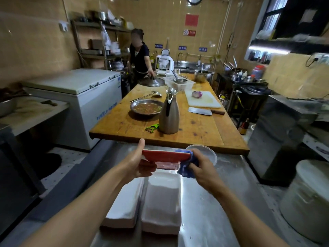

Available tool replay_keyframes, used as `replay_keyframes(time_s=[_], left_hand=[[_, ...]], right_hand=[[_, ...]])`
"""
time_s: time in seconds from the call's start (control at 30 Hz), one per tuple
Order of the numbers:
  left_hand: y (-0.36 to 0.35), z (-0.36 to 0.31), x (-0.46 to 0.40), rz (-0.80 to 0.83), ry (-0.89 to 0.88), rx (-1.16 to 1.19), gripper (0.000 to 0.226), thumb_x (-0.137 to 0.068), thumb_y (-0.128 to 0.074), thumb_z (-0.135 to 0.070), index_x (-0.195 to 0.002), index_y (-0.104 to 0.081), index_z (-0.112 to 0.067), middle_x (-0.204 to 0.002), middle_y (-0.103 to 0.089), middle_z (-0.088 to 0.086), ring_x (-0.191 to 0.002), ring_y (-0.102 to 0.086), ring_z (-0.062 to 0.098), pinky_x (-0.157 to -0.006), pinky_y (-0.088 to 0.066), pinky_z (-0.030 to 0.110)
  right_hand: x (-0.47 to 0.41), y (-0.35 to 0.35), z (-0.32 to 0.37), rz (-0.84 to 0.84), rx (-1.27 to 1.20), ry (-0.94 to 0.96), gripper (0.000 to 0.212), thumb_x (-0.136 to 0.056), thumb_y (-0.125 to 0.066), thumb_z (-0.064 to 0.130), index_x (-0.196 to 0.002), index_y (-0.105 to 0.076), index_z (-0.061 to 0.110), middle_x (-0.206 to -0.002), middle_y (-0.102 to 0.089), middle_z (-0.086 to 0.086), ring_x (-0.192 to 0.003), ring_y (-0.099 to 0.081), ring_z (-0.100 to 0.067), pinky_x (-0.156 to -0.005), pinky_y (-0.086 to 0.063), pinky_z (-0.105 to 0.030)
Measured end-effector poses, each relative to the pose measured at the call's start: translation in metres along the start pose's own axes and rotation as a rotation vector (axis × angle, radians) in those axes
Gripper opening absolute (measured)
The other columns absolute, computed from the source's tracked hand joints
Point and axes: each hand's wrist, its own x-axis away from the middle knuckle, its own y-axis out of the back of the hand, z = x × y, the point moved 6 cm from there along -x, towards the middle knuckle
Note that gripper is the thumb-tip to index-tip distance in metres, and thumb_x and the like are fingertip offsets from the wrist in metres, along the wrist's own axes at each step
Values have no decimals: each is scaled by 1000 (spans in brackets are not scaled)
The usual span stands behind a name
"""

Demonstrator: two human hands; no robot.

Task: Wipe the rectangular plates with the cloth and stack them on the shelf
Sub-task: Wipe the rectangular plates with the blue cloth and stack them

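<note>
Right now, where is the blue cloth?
In the head view, right of centre: the blue cloth is gripped in the right hand, pressed against the right end of the red plate held by the left hand.

Single head-worn wide-angle view, directed forward and down. Steel bench (pixel 213 202) seen close at bottom of frame, forearms entering from the lower edge; wooden bench (pixel 195 129) and far tiled wall taken in beyond. Edges bowed by lens.
</note>
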Motion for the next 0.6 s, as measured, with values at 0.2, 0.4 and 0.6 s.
replay_keyframes(time_s=[0.2, 0.4, 0.6], left_hand=[[1, -20, 4, -62, -330, -193, 43, -99, -21, -50, -117, -54, -28, -100, -56, -1, -92, -51, 11, -81, -44, 32], [-17, -25, 8, 135, -440, -9, 28, -102, -34, -23, -104, -53, -3, -88, -61, 6, -86, -58, 16, -76, -47, 28], [-30, -19, 7, 113, -347, 249, 22, -102, -37, -21, -91, -50, -9, -73, -55, 9, -67, -55, 19, -62, -50, 32]], right_hand=[[-11, 17, 1, -27, -424, -146, 41, -92, -40, -9, -122, -51, 17, -74, -63, -6, -59, -62, -15, -54, -49, -27], [-17, 20, 0, -87, -587, -247, 22, -95, -41, 2, -111, -57, 4, -74, -68, -7, -64, -66, -14, -57, -54, -25], [-20, 27, 1, -440, -2, -98, 22, -96, -45, 7, -115, -56, 9, -111, -60, -11, -98, -62, -19, -86, -52, -34]])
